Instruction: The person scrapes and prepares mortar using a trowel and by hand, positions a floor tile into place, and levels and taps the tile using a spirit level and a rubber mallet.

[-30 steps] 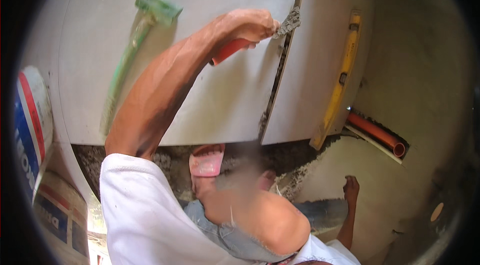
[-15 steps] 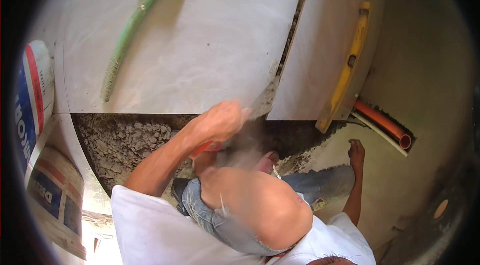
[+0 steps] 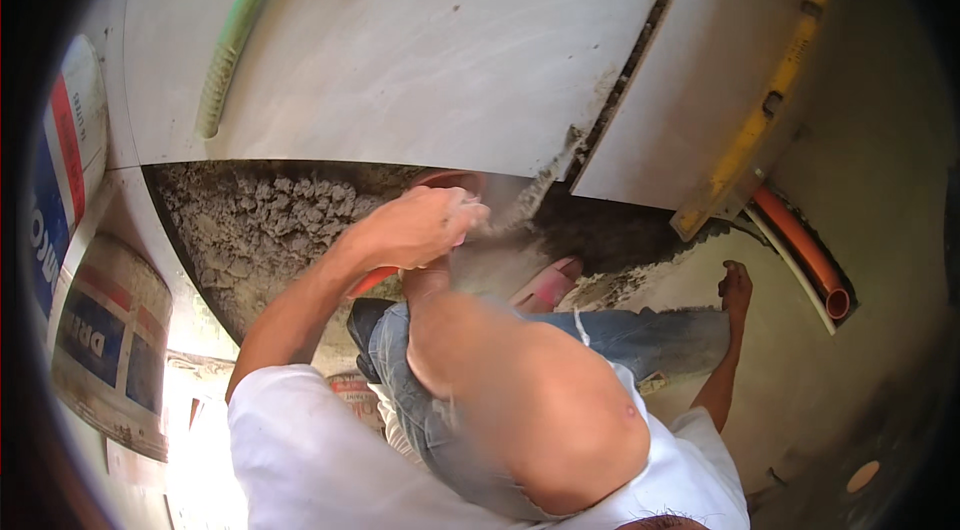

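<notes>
My left hand grips a red-handled trowel above my pink slippers; its mortar-smeared grey blade, blurred, reaches the lower edge of a large grey tile, beside a dark narrow gap. My right hand is out to the right on the grey floor, fingers loosely bent and holding nothing. Rough mortar fills the open strip below the tile.
A green-handled mallet lies on the tile, its head out of view. A yellow level lies on the narrower tile. An orange pipe and white pipe sit in a floor channel. Paint buckets stand at the left.
My left hand and trowel have come down from the gap between tiles toward my knee. The view has shifted, so tiles and mallet sit higher in the picture.
</notes>
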Demonstrator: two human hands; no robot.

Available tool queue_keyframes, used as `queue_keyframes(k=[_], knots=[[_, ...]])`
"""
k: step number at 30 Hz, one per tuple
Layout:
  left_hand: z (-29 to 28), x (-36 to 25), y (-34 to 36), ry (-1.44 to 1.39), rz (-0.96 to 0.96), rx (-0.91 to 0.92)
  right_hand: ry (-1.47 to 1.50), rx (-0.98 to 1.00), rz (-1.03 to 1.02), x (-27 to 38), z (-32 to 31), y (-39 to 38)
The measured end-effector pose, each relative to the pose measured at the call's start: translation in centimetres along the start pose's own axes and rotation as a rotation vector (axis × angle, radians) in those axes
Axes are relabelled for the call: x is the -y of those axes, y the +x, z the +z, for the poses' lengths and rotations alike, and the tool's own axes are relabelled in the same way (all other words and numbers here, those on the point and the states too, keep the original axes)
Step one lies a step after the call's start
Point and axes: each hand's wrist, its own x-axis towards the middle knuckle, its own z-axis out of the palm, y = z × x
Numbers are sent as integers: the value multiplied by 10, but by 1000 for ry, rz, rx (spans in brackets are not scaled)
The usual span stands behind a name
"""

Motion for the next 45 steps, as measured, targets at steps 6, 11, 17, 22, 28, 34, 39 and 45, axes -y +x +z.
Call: queue_keyframes(k=[6, 11, 17, 22, 28, 34, 39, 45], knots=[[20, 27, -8, -22, 44, 16, -117, 13, 19, -9, -1, 16], [9, 18, -3, -194, 18, -123, -105, 40, -103, 5, -7, 20], [40, 28, 33, 114, 277, -165, -203, 51, -31, 27, -2, 13], [20, 30, 19, -59, 25, 118, -183, 108, -19, 29, -6, 6], [21, 56, -5, -101, -27, 185, -149, 138, -31, 14, -8, 14], [23, 45, -2, -191, 106, 18, -165, 115, 3, 15, -6, 8], [35, 54, 10, -143, 123, 24, -181, 91, 55, 23, -2, 12], [20, 56, -10, -117, 88, 150, -150, 41, 53, 17, -10, 12]])
